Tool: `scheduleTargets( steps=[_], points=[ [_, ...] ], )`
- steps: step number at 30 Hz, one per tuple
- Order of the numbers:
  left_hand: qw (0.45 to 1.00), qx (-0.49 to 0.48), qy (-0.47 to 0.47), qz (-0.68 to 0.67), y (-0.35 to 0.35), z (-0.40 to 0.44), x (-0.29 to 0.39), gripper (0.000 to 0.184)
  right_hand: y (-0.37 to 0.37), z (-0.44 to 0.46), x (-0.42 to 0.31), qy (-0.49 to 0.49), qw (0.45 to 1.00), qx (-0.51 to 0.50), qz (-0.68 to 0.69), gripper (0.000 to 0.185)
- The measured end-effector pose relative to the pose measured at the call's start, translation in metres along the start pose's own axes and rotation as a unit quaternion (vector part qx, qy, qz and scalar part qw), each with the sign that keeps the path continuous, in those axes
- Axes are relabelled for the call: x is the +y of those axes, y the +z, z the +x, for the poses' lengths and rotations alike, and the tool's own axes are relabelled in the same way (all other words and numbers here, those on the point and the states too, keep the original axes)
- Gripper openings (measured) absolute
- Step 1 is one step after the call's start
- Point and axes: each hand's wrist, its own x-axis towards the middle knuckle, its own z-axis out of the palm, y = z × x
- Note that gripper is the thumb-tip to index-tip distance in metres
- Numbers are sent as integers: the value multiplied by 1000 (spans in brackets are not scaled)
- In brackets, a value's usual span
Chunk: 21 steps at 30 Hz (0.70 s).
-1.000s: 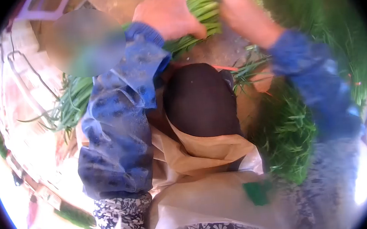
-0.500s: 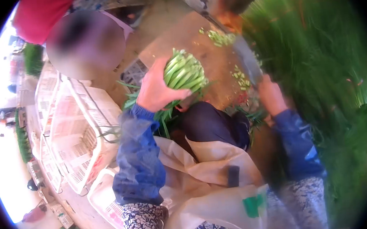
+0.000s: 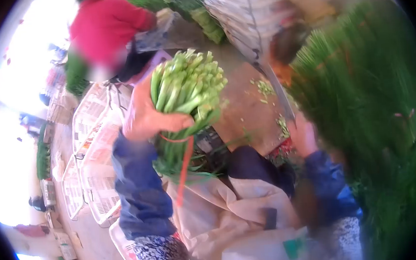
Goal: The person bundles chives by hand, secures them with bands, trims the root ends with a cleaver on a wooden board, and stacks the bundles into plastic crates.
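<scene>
My left hand (image 3: pixel 150 112) grips a thick bunch of green vegetable stalks (image 3: pixel 190 90), their pale cut ends facing up and away. An orange-red tie (image 3: pixel 185 163) circles the bunch below my thumb, its loose end hanging down. To the right, my right hand (image 3: pixel 303 134) is closed on a long-bladed knife (image 3: pixel 278 88). Its blade points away over the edge of a brown board (image 3: pixel 238 108), and the handle is mostly hidden in my fingers. Small cut stalk pieces (image 3: pixel 264 89) lie scattered on the board.
A large heap of long green stalks (image 3: pixel 362 98) fills the right side. White plastic baskets (image 3: pixel 102 187) stand to the left. A person in a red top (image 3: pixel 107 28) is at the far left. Pale cloth (image 3: pixel 209 203) covers my lap. Bundled white sacking (image 3: pixel 233 18) stands beyond the board.
The bunch has come up closer to the camera and slightly left in my left hand, bringing its tie into view. My view has shifted, showing more of the person in red. The knife stays in my right hand.
</scene>
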Motion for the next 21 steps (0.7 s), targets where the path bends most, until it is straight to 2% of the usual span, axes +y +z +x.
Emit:
scheduleTargets(
  steps=[1, 2, 3, 6, 7, 9, 11, 12, 15, 16, 21],
  points=[
    [999, -37, -27, 10, 2, 10, -5, 87, -10, 3, -5, 33, 999, -10, 33, 19],
    [997, -64, -33, 4, 7, 20, -24, 85, -19, 6, -13, 11, 999, 10, 32, 19],
    [991, -108, -84, 16, 12, 33, -44, 84, -27, 5, -20, -8, 999, 23, 31, 20],
    [978, -153, -136, 30, 45, 57, -166, 89, -33, 1, -26, 44, 998, -10, 37, 21],
    [972, -128, -144, 138, 61, 56, -214, 94, -30, -5, -23, 65, 997, -22, 35, 21],
    [951, -112, -154, 244, 85, 50, -249, 99, -23, -8, -17, 52, 996, -30, 58, 20],
    [910, -24, -22, 412, 104, 36, -262, 107, -20, -10, -15, 43, 997, -22, 55, 21],
    [905, -43, -137, 401, 105, 35, -253, 106, -20, -11, -17, 45, 996, -46, 68, 20],
    [903, -81, -183, 381, 99, 48, -256, 104, -13, -7, -19, 53, 991, -80, 98, 20],
    [910, -75, -163, 375, 97, 49, -261, 100, -9, -5, -19, 50, 989, -88, 110, 20],
    [926, -73, -206, 307, 97, 53, -258, 95, 4, 3, -15, 58, 979, -144, 131, 20]
  ],
)
